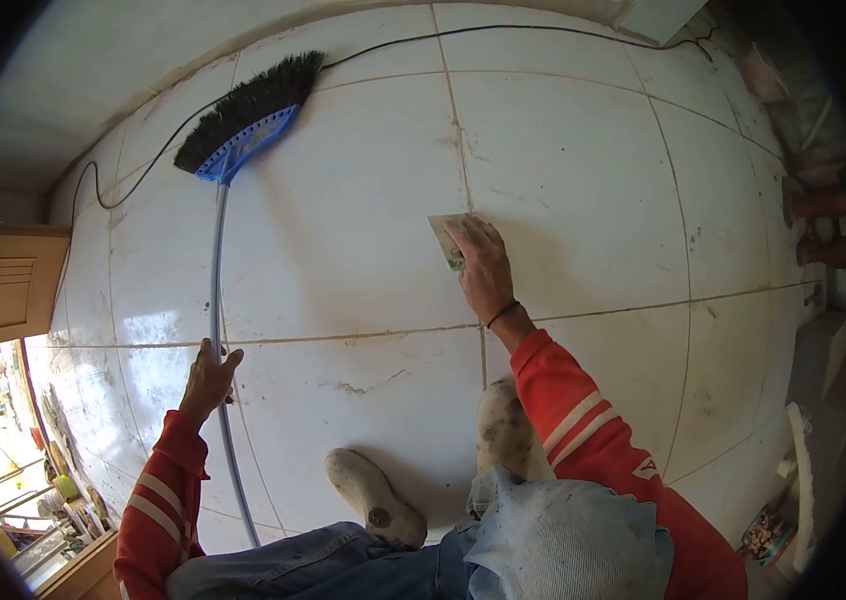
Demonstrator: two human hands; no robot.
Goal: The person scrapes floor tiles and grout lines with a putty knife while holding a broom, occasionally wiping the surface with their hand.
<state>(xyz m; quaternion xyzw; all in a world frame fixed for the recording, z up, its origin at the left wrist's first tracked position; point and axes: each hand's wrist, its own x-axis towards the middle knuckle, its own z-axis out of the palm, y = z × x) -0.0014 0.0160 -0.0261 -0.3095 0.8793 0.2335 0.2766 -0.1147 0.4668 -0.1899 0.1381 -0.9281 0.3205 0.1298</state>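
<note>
My right hand [484,262] grips a flat, thin scraper [441,238] held low over the white floor tiles [363,240], close to a grout line. Its fingers press on the plate's face. On the left, my left hand [211,380] is closed around the grey handle [215,270] of a broom. The broom's blue head [248,142] with black bristles [253,105] lies at the upper left, pointing away from me. Bits of dirt [373,386] are scattered on the tile between my hands and my boots.
A black cable [503,28] runs along the far wall and down the left side. My stained boots [378,500] stand at the bottom. A wooden panel [3,285] and a bright opening [3,440] are at left. Reddish-brown objects [823,205] stand along the right edge.
</note>
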